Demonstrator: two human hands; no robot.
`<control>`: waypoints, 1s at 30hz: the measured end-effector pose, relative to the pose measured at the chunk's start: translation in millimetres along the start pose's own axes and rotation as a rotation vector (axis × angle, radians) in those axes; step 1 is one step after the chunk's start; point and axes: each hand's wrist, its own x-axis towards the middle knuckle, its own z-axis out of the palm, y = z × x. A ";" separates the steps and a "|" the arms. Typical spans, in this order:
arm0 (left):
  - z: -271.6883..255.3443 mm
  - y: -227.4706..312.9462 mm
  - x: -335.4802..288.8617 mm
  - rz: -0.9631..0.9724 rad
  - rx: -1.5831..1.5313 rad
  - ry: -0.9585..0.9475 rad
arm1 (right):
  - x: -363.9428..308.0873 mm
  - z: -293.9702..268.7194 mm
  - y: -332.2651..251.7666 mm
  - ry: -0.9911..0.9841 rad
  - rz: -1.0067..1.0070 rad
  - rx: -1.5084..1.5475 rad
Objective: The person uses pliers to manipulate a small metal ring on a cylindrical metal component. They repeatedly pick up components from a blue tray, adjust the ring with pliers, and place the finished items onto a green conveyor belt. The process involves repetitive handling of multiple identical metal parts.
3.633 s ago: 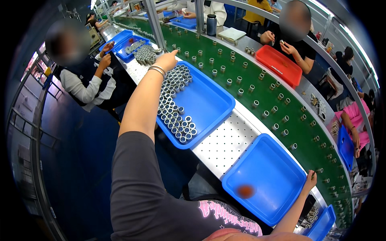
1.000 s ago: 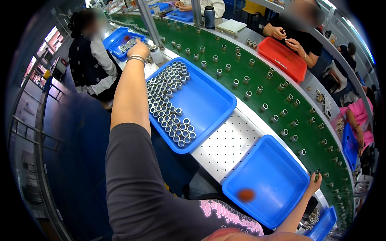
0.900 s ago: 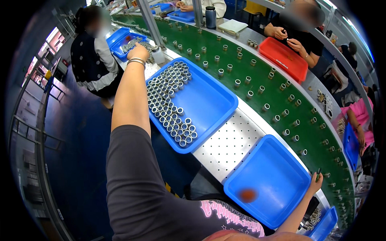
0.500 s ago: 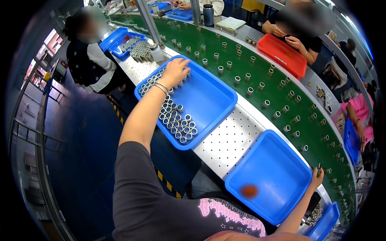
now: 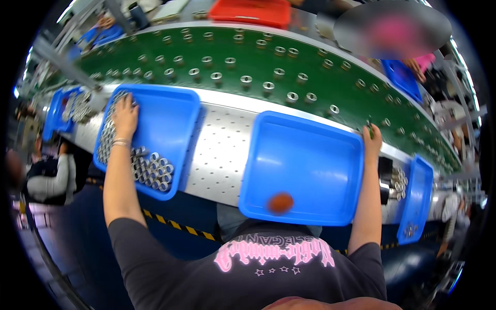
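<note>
My left hand (image 5: 125, 116) reaches into the far left part of a blue tray (image 5: 168, 92), its fingers stretched out over short metal sleeves (image 5: 151, 170). The sleeves stand packed along the tray's left and near sides; whether the fingertips grip one is hard to see. My right hand (image 5: 372, 138) is closed around a small green tool (image 5: 370, 129) with a thin dark tip, its exact kind too small to tell. It is at the far right corner of a second blue tray (image 5: 305, 155). A blurred orange-brown spot (image 5: 279, 203) shows over that tray's near left part.
Beyond the trays a curved green conveyor (image 5: 227, 95) carries scattered metal sleeves. A perforated metal surface (image 5: 219, 150) lies between the trays. Another blue tray (image 5: 415, 199) stands at right, beside loose sleeves (image 5: 399, 183). Across the belt is a red tray (image 5: 250, 13); co-workers sit around.
The view has swung to the right, so the trays and belt appear turned and shifted. My left hand now lies lower over the sleeves. The right hand still holds the green tool.
</note>
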 end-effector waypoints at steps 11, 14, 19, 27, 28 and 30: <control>-37.9 108.4 -28.7 0.328 -0.594 -0.042 | -9.6 -8.7 -15.9 0.098 -0.039 -0.039; -18.1 101.1 -40.8 0.272 -0.592 0.019 | -6.9 -8.8 -28.5 0.061 -0.042 -0.024; -12.0 102.5 -30.4 0.346 -0.518 0.042 | -3.3 -8.3 26.9 -0.007 -0.506 -0.478; -45.2 77.7 -37.6 0.251 -0.528 -0.057 | -2.1 0.0 18.2 -0.094 0.144 0.341; -48.5 72.1 -37.9 0.206 -0.515 -0.068 | -3.1 0.9 17.2 -0.088 0.085 0.328; -48.4 58.6 -34.5 0.142 -0.471 -0.010 | -2.9 1.5 16.1 -0.070 -0.032 0.299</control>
